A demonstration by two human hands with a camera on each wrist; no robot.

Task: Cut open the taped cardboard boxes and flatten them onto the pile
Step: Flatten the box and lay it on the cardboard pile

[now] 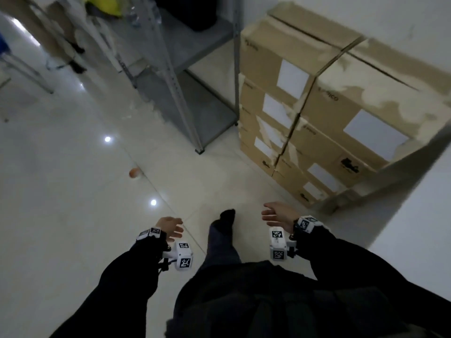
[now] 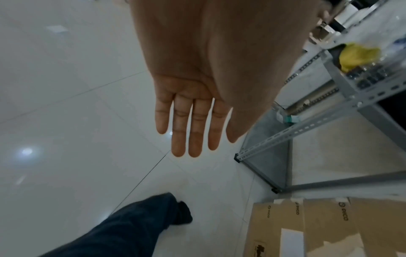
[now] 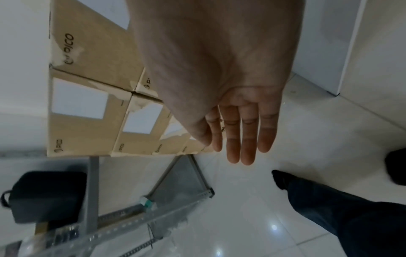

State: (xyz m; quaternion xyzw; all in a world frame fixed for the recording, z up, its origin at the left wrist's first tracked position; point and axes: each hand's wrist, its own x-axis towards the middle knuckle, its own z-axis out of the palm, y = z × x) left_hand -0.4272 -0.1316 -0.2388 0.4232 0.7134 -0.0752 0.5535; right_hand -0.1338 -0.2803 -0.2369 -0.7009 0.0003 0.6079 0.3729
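A stack of brown taped cardboard boxes (image 1: 324,106) with white labels stands against the wall at the right, two columns wide and several high. The same stack (image 3: 92,90) fills the upper left of the right wrist view, and its lower boxes (image 2: 325,229) show at the bottom right of the left wrist view. My left hand (image 1: 172,228) hangs over the floor tiles with straight fingers (image 2: 194,132), holding nothing. My right hand (image 1: 273,213) is also empty, fingers (image 3: 248,139) straight, a short way in front of the stack's lowest boxes.
A grey metal shelf rack (image 1: 185,93) stands left of the boxes, with a black bag (image 3: 47,196) and yellow item (image 2: 358,55) on it. A small orange object (image 1: 134,172) lies on the glossy tiles. My dark-trousered leg and foot (image 1: 225,223) step forward between the hands.
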